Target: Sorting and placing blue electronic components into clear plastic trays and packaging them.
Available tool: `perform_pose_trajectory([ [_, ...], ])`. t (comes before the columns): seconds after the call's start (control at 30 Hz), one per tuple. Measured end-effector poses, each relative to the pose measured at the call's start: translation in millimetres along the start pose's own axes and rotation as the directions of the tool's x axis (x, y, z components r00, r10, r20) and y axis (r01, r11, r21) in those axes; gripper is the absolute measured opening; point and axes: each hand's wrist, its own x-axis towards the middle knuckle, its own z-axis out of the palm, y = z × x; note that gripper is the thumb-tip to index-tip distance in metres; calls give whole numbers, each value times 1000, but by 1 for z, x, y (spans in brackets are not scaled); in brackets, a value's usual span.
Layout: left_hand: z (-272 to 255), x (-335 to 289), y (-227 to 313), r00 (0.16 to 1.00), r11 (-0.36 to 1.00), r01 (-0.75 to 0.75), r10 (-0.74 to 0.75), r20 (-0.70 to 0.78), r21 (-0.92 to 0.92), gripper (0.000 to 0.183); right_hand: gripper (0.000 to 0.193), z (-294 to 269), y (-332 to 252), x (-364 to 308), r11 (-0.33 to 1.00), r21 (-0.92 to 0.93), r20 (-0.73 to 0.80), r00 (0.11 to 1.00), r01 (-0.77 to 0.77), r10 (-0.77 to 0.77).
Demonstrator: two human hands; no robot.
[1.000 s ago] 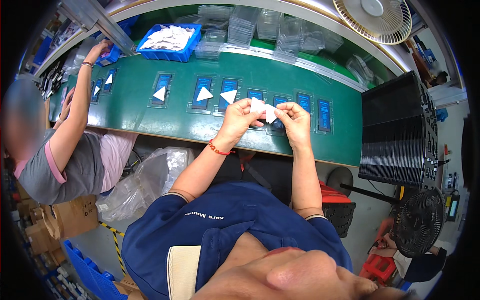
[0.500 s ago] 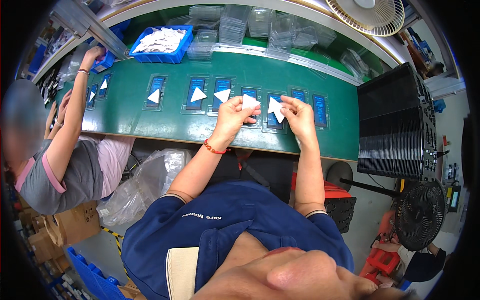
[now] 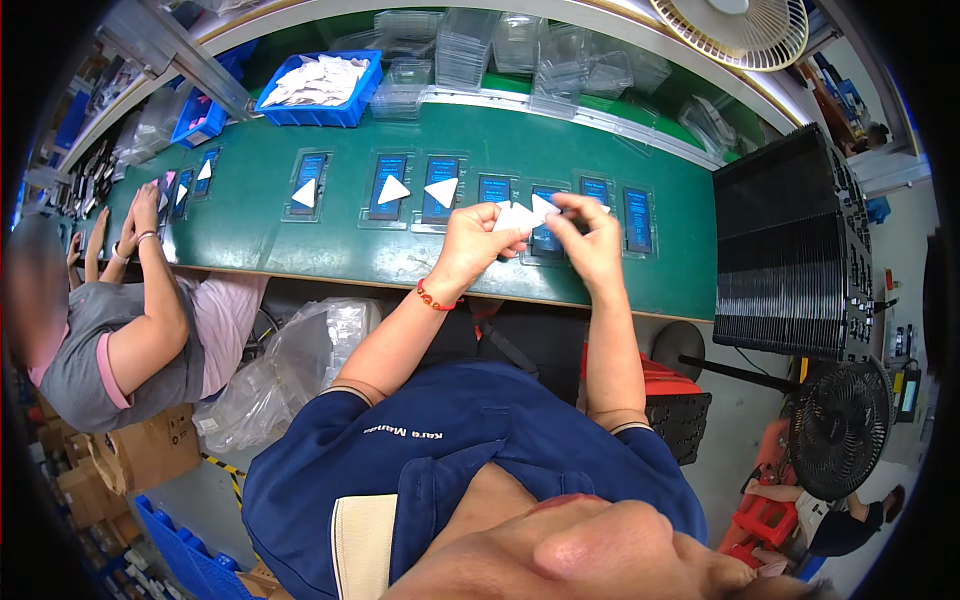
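My left hand (image 3: 474, 243) is closed on white triangular pieces (image 3: 516, 217), pinched between thumb and fingers over the table's near half. To its right, my right hand (image 3: 594, 243) has thumb and fingers curled at another white triangular piece (image 3: 541, 206), gripping its edge. Below that piece lies a blue-screened, phone-like rectangle (image 3: 547, 243) in a clear plastic tray. Another such rectangle (image 3: 493, 187) shows just beyond my left fingers. Further left, white triangles (image 3: 393, 188) rest on similar rectangles. My fingers partly cover the pieces.
On the green table (image 3: 270, 237), more rectangles (image 3: 637, 220) lie at right. A blue bin (image 3: 318, 116) of white pieces and stacked clear trays (image 3: 463, 55) stand at the back. Black stacked racks (image 3: 775, 255) border the right end. A co-worker (image 3: 125, 340) works at left.
My left hand has moved slightly down and right with its white pieces, and my right hand has shifted a little left, bringing them closer. The co-worker's arm has come back from the blue bin.
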Motion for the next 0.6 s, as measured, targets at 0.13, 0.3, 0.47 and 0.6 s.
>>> perform_pose_trajectory([
  [0.13, 1, -2, 1, 991, 992, -12, -5, 131, 124, 11, 6, 7, -2, -3, 956, 287, 173, 985, -64, 14],
  [0.3, -49, 15, 21, 939, 834, -276, 340, -50, 477, 13, 6, -40, 12, 11, 917, -362, -354, 885, 168, -302],
  [0.47, -139, 70, 102, 434, 61, -293, 898, 76, 954, 20, 10, -90, 58, 1, 507, -819, -51, 846, 269, -531],
  [0.6, -208, 106, 141, 612, -93, 88, 791, 20, 992, 30, 13, -91, 66, -8, 526, -804, -20, 871, 278, -491],
])
